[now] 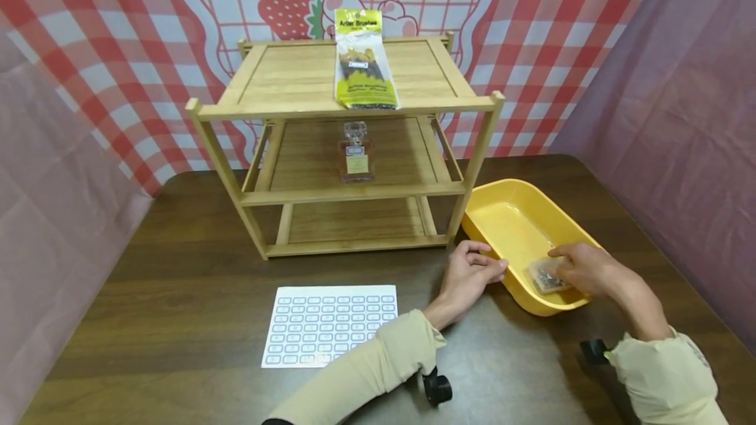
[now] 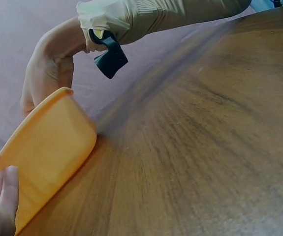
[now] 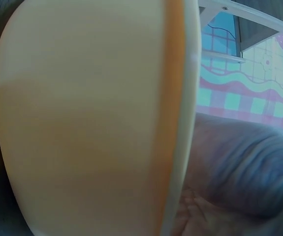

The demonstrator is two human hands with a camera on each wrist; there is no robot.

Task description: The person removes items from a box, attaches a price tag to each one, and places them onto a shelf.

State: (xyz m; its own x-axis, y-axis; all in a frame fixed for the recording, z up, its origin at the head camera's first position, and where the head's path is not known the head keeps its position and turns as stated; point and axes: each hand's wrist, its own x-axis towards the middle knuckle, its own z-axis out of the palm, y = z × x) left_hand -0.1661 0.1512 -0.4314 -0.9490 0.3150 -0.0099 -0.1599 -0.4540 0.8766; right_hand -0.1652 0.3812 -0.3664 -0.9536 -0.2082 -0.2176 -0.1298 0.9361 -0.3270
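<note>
In the head view, my right hand (image 1: pixel 587 269) reaches into the near end of a yellow plastic basin (image 1: pixel 512 205). Its fingers grip the right side of a small clear pack (image 1: pixel 545 275) with grey pieces inside; what those pieces are, I cannot tell. My left hand (image 1: pixel 466 277) holds the basin's left rim, with thumb and fingers at the edge. The left wrist view shows the left fingers (image 2: pixel 7 191) against the basin's outer wall, while the right hand (image 2: pixel 45 78) dips behind the far rim. Basin wall fills most of the right wrist view and hides the right fingertips.
A three-tier wooden shelf (image 1: pixel 348 112) stands left of the basin. Its top holds a pack of artist brushes (image 1: pixel 366 74); a labelled glass perfume bottle (image 1: pixel 357 156) stands on the middle tier. A sheet of small blue-framed labels (image 1: pixel 331 323) lies on the table in front.
</note>
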